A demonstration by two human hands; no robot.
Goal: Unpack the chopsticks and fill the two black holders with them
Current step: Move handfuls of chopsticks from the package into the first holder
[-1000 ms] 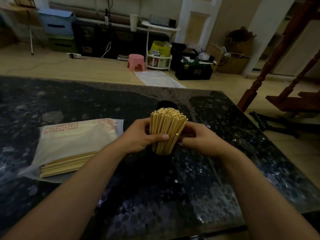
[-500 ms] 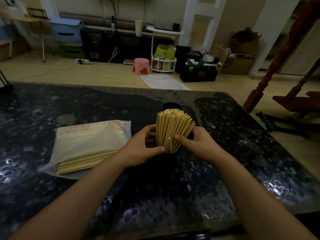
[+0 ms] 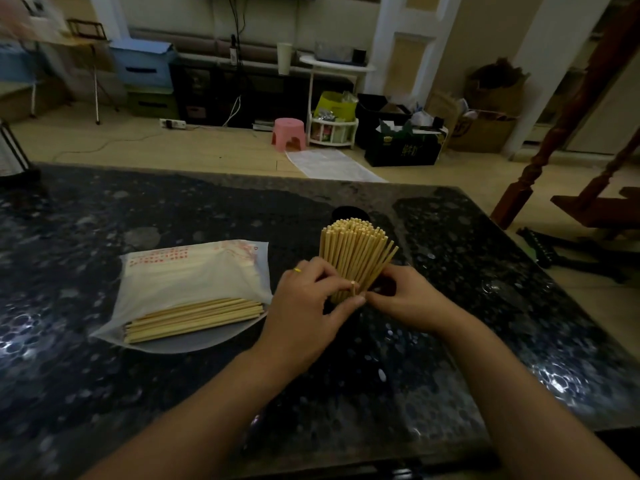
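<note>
A thick bundle of pale wooden chopsticks stands upright in a black holder at the middle of the dark table; the holder is mostly hidden by my hands. My left hand grips the bundle's lower left side, and its thumb and fingers pinch one short-standing chopstick at the front. My right hand curls round the bundle's lower right side. A second black holder shows only its rim behind the bundle. A translucent plastic bag with more chopsticks lies flat to the left.
The dark speckled stone table ends at its far edge near the floor. A wooden stair post rises off the table's right corner. A pink stool, boxes and shelves stand on the floor beyond.
Both hands have slid lower on the bundle. My left thumb and fingers have closed on a single chopstick at the front, and the sticks have fanned out more to the right.
</note>
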